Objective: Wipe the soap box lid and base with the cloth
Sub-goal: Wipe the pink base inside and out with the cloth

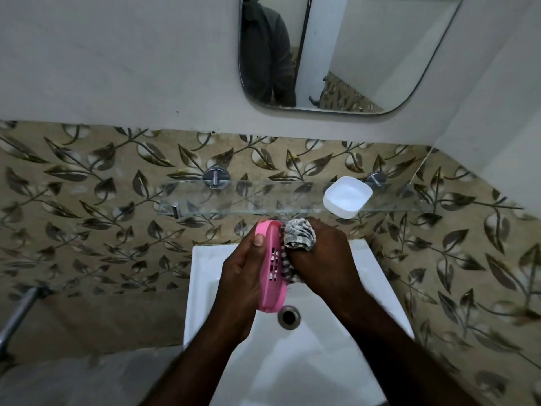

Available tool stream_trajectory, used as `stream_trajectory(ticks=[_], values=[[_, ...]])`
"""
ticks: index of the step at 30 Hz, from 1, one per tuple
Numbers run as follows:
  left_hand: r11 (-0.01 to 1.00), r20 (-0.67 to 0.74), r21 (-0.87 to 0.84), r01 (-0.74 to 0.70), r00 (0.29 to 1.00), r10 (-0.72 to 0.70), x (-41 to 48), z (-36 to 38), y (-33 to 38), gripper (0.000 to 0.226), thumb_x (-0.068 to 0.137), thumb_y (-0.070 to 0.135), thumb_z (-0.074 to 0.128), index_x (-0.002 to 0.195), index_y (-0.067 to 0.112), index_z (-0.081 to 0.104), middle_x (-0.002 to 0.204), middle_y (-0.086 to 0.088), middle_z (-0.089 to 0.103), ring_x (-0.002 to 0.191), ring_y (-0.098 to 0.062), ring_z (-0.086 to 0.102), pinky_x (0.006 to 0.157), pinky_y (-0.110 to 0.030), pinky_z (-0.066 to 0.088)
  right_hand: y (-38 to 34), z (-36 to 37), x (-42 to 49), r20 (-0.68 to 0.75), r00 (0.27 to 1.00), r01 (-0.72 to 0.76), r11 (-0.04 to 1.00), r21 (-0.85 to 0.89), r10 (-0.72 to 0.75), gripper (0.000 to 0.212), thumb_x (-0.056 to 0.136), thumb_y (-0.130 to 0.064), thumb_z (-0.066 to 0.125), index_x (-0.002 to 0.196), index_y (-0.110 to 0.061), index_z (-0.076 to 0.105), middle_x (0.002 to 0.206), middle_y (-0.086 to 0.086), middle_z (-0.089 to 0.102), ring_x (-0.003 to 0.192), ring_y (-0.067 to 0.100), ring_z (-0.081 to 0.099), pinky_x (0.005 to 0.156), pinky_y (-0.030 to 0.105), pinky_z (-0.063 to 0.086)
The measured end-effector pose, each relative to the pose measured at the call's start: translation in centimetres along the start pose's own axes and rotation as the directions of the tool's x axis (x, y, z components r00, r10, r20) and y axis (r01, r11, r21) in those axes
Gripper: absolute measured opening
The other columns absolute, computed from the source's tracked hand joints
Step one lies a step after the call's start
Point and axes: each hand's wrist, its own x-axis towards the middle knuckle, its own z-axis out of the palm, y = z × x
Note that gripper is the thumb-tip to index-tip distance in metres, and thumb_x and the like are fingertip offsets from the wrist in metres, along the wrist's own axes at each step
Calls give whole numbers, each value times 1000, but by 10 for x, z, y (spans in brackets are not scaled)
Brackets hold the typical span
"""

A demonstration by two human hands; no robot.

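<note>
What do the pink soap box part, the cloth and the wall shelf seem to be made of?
The pink soap box part is probably moulded plastic: smooth, with a slight sheen and neat slotted holes. The cloth looks like woven fabric, perhaps cotton: matte, checked, bunched in soft folds. The shelf is clear glass: the leaf tiles show through it, and shiny metal brackets hold it.

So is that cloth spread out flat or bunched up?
Bunched up. The cloth is wadded in the right hand, pressed against the pink soap box piece that the left hand holds.
</note>
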Motion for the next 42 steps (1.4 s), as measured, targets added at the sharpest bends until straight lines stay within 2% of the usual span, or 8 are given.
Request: stream_trajectory(ticks=[7,12,18,23,29,35,39,42], values=[[999,-60,-17,-29,998,28,-2,-3,-8,54,83,51,54,130,24,60,122,-8,69,113,-31,64,98,-58,48,3,-2,-6,283,953,-91,993,-75,109,14,69,-27,59,67,-14,58,61,2,66,60,16,65,60,41,54],[997,24,-72,18,1000,-17,5,-1,-8,41,91,47,51,125,27,63,120,-8,70,109,-29,67,90,-48,54,-8,0,-4,27,992,-128,971,201,125,11,74,-17,67,81,-26,69,74,-11,72,70,3,68,64,25,55],[977,-17,-164,138,990,-143,12,-11,-4,67,81,55,55,132,11,56,124,-21,65,114,-39,62,98,-61,47,-11,7,-29,237,972,-53,977,207,2,28,67,-8,63,78,-33,63,74,-5,68,63,12,68,56,38,58],[996,77,-72,62,995,-56,14,-8,-5,49,94,47,46,130,16,59,125,-11,67,115,-29,64,91,-44,54,-14,8,-14,-21,997,-72,960,269,81,27,70,-14,63,78,-40,65,77,-9,70,73,8,68,66,33,58],[991,11,-113,76,997,-76,13,-12,-1,52,88,48,53,131,19,58,124,-13,67,114,-32,64,100,-57,47,-9,3,-21,277,961,-76,969,235,8,27,68,-6,63,74,-32,65,70,-12,70,63,3,67,57,23,54],[1000,57,-21,6,998,-5,9,-1,-4,45,89,50,55,128,27,61,120,-8,70,110,-31,66,94,-50,53,-4,-9,1,-11,999,-30,987,157,33,16,71,-15,64,81,-27,68,73,-12,71,67,3,67,61,24,54],[997,-36,1,-76,996,76,9,2,0,50,82,54,59,127,31,62,120,-4,70,110,-25,66,95,-52,52,-3,2,-14,61,997,-41,998,51,38,12,75,-16,60,73,-27,63,69,-8,69,63,4,66,57,25,53],[993,-100,-9,-116,988,114,11,-1,3,57,78,56,63,129,31,59,122,-6,68,107,-28,67,93,-53,53,0,11,-31,229,960,-196,972,131,163,13,80,-14,60,71,-23,64,66,-4,71,58,8,70,53,26,58]])
